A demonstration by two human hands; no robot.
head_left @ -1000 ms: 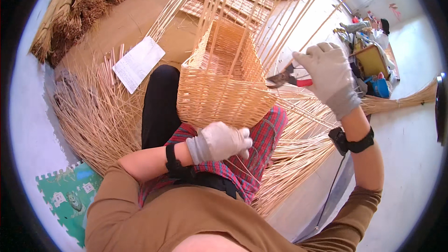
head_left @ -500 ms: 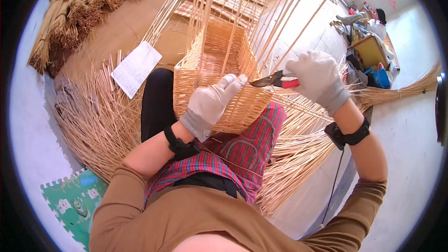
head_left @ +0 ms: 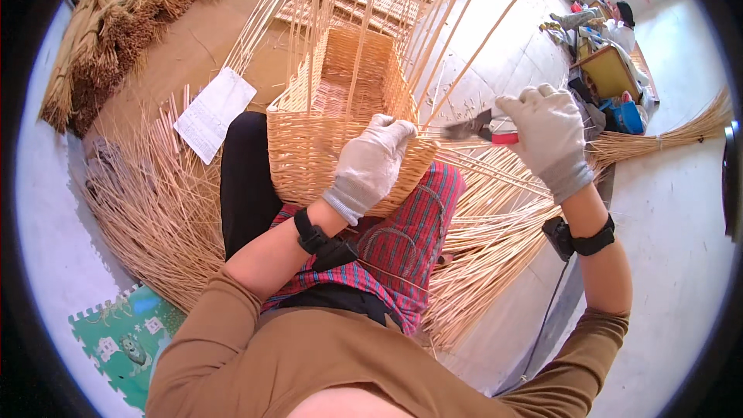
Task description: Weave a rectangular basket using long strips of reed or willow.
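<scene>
A rectangular wicker basket (head_left: pixel 290 159) rests on my lap, its open top facing away from me, with long uncut stakes standing up from its rim. My left hand (head_left: pixel 373 159), in a white and grey work glove, is closed at the basket's near right edge. Its thumb and fingertips pinch together at the rim; the exact strand between them is hidden. To the right, my gloved right hand (head_left: pixel 548 128) grips pruning shears (head_left: pixel 505 138) with red handles. Their dark blades are blurred and point left toward the basket corner, a short way off it.
Loose wicker rods (head_left: pixel 491 240) spread on the floor to my right, and more rods (head_left: pixel 155 209) lie left. A paper sheet (head_left: pixel 215 114) lies beyond my left knee. Tied bundles (head_left: pixel 116 46) lie far left; woven panels (head_left: pixel 356 0) lie behind the basket. Household clutter (head_left: pixel 611 70) stands far right.
My left fingers have drawn together at the rim, where they were stretched out before. The shears have pulled back to the right from the basket corner. The basket appears slightly farther left in view.
</scene>
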